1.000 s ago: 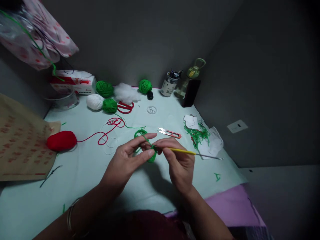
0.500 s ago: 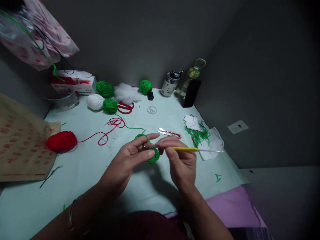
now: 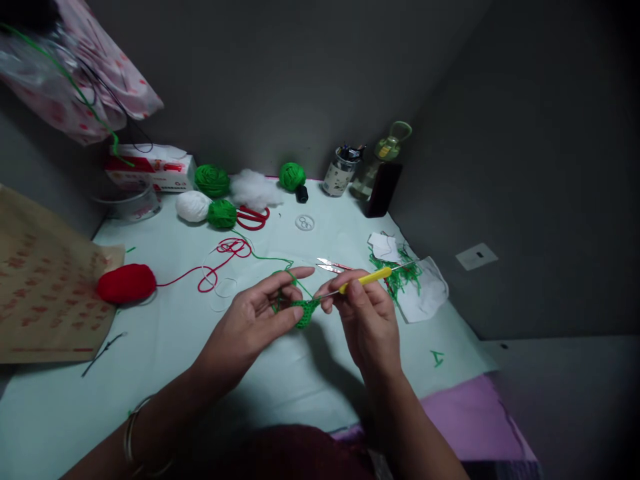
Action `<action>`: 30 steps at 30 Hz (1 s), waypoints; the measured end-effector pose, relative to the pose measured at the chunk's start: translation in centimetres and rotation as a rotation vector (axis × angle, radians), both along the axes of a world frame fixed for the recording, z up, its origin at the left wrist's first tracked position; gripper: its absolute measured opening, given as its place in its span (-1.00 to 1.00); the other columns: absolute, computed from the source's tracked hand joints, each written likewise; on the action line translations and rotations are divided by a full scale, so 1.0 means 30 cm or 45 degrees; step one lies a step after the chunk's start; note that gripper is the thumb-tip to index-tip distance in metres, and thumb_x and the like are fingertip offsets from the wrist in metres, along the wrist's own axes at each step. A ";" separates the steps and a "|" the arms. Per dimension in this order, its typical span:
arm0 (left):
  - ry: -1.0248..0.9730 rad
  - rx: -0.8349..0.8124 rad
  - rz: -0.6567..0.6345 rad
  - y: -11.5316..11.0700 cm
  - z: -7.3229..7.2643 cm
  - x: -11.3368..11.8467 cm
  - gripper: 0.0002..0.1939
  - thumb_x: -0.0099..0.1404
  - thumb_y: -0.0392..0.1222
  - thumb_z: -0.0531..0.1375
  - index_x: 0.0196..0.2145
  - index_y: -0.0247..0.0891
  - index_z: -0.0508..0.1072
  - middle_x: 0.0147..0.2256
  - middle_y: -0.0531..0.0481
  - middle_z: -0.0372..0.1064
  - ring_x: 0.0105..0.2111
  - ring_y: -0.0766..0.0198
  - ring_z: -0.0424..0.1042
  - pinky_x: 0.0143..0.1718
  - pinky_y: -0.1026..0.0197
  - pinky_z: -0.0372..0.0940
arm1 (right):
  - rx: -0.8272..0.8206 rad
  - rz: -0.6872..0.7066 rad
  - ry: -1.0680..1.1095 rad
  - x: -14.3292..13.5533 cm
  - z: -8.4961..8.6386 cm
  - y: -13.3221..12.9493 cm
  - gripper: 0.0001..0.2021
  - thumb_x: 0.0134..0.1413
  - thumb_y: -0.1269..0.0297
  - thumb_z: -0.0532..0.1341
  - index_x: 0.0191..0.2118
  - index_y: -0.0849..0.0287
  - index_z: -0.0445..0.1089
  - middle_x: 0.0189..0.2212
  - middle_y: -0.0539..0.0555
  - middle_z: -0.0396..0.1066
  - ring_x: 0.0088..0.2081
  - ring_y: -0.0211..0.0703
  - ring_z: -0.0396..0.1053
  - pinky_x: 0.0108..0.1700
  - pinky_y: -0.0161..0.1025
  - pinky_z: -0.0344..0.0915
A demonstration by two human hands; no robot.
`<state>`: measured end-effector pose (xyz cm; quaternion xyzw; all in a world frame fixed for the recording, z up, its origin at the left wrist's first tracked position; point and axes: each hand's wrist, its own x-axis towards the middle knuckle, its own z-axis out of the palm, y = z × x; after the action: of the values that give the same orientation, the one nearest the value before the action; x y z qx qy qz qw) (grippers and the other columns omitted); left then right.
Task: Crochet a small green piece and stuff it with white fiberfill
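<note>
Head view: yellow hook (image 3: 376, 275) in right fingers (image 3: 361, 300), steeper than before.

The hook (image 3: 375, 277) is made of shiny metal and smooth plastic; the knit (image 3: 305, 315) is made of bumpy yarn.

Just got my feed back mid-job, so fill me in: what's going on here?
A person is working green yarn with a hook. The left hand pinches a small green crocheted piece, and the right hand holds the yellow-handled hook, its front end at the piece's upper edge. A taut green strand runs from the left fingers to that edge. Beyond the right hand lie small snips, partly hidden; a red yarn ball sits off to the left.
</note>
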<state>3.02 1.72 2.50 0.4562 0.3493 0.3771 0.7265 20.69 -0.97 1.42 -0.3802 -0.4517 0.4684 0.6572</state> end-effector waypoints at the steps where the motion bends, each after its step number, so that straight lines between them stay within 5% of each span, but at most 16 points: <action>1: 0.005 0.000 0.004 0.000 0.001 0.000 -0.58 0.23 -0.19 0.35 0.06 -0.03 0.57 -0.29 0.05 0.36 -0.28 0.28 0.33 -0.17 0.23 0.27 | -0.002 0.002 -0.009 0.002 -0.002 -0.002 -0.81 0.32 0.22 0.19 -0.28 0.15 0.50 -0.39 0.05 0.54 -0.43 -0.28 0.44 -0.32 -0.28 0.44; 18: 0.234 0.122 0.064 -0.007 0.011 0.011 -0.56 0.19 -0.20 0.35 0.06 -0.11 0.57 -0.28 0.01 0.41 -0.20 0.19 0.41 0.01 0.08 0.25 | 0.144 -0.071 -0.375 0.024 0.004 -0.036 -0.81 0.37 0.29 0.13 -0.20 0.09 0.50 -0.31 0.04 0.53 -0.34 -0.23 0.45 -0.27 -0.20 0.44; 25: 0.444 0.595 0.266 -0.019 0.002 0.020 -0.67 0.23 -0.26 0.31 -0.03 -0.10 0.63 -0.31 -0.01 0.46 -0.15 0.12 0.41 0.07 0.04 0.23 | 0.580 -0.165 -1.028 0.011 0.023 -0.065 -0.74 0.32 0.49 0.10 0.00 0.10 0.42 -0.25 0.10 0.54 -0.20 -0.13 0.50 -0.19 -0.11 0.48; 30: 0.256 0.221 0.244 -0.018 -0.007 0.023 -0.54 0.18 -0.24 0.38 0.06 -0.08 0.58 -0.30 0.04 0.43 -0.19 0.20 0.41 0.02 0.13 0.26 | 0.830 -0.339 -1.415 0.001 -0.025 -0.072 -0.61 0.20 0.50 0.25 0.11 0.01 0.43 -0.13 0.12 0.57 -0.11 -0.06 0.53 -0.15 -0.11 0.53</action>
<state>3.69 1.19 2.30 0.5173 0.4283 0.4259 0.6062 20.71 -3.13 0.67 -0.3995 -0.7918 -0.0440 0.4599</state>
